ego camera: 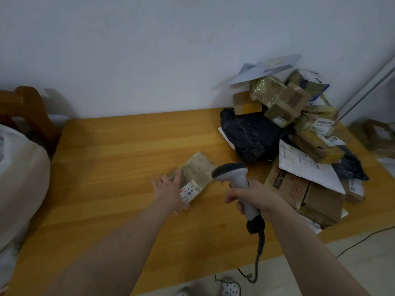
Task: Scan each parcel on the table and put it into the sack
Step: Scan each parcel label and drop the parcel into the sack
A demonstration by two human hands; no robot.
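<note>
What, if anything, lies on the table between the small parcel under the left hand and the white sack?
Nothing visible: only bare table separates the small parcel from the white sack; the parcel pile sits opposite.

**Plain wall, a wooden chair and white clogs at the edges of the scene**

A plain white wall (149,50) fills the upper half of the frame. At the left edge, the curved, reddish-brown back of a wooden chair (27,107) rises against it, partly cut off. At the upper right, a pale pipe (372,90) slants up and out of the frame. Light tiled floor (352,259) shows at the lower right, where a thin dark cable (363,239) trails across the tiles towards the right edge. At the bottom edge, just right of centre, the toes of two white perforated clogs (230,288) show side by side, slightly apart.
</note>
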